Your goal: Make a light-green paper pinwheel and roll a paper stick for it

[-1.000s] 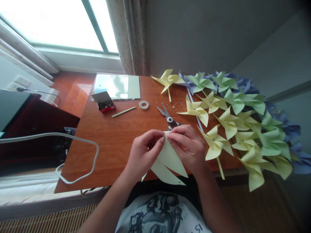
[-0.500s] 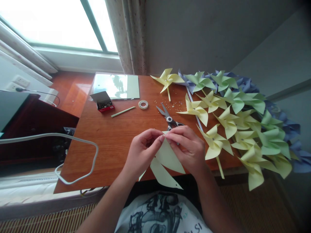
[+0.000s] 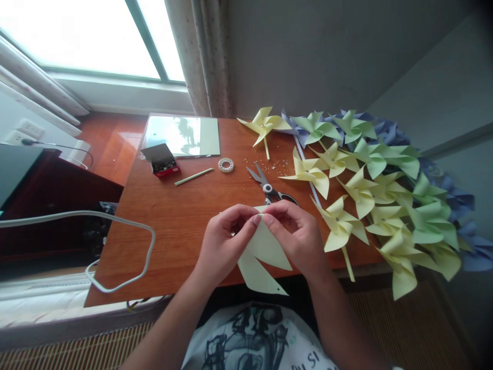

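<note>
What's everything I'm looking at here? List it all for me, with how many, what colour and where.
paper piece: one, pale yellow, pinched by both hands at the table's near edge
finished pinwheels: many, yellow, green and blue-violet, heaped along the table's right side
scissors: one, grey handles, just beyond the hands
tape roll: one, whitish, table centre
stick: one, pale green, left of the tape
small box: one, red and dark, open, far left
sheet: one, glossy, far edge
table: one, reddish wood
cable: one, white, looped at left
left hand: pinching the paper
right hand: pinching the paper
</note>
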`<state>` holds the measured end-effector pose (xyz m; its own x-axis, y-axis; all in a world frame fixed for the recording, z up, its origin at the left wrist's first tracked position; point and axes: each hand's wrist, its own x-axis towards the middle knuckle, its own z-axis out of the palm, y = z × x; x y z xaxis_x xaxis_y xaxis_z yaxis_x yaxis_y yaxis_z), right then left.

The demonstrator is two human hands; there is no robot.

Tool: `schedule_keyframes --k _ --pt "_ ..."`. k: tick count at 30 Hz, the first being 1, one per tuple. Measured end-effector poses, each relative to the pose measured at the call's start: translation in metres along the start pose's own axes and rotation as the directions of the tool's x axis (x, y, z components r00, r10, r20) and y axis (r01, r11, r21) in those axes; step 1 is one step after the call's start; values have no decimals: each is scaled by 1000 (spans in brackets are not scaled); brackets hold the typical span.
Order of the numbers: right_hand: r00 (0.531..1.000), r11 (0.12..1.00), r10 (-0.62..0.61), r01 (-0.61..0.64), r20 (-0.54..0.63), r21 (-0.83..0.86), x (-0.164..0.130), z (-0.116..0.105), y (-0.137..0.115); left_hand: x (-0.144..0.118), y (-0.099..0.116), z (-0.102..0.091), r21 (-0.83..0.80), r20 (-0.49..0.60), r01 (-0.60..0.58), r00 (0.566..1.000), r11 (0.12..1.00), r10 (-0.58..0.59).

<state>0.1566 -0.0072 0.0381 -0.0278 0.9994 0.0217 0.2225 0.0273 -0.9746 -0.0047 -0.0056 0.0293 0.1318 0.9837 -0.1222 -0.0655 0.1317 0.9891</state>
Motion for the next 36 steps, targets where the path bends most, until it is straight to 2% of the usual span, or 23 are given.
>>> schedule_keyframes --k 6,20,26,36 --pt "1000 997 14 -13 -5 74 0 1 5 -1 3 0 17 1 3 1000 1000 -3" --pt "999 999 -39 39 -15 -10 0 1 2 -1 8 1 -44 -29 16 999 999 -17" --pt "996 996 -83 82 -16 -46 1 2 -1 -1 4 0 3 -30 27 999 1000 -27" --pt "992 987 -127 125 -13 -99 2 2 0 -1 1 1 80 -37 -38 998 996 41"
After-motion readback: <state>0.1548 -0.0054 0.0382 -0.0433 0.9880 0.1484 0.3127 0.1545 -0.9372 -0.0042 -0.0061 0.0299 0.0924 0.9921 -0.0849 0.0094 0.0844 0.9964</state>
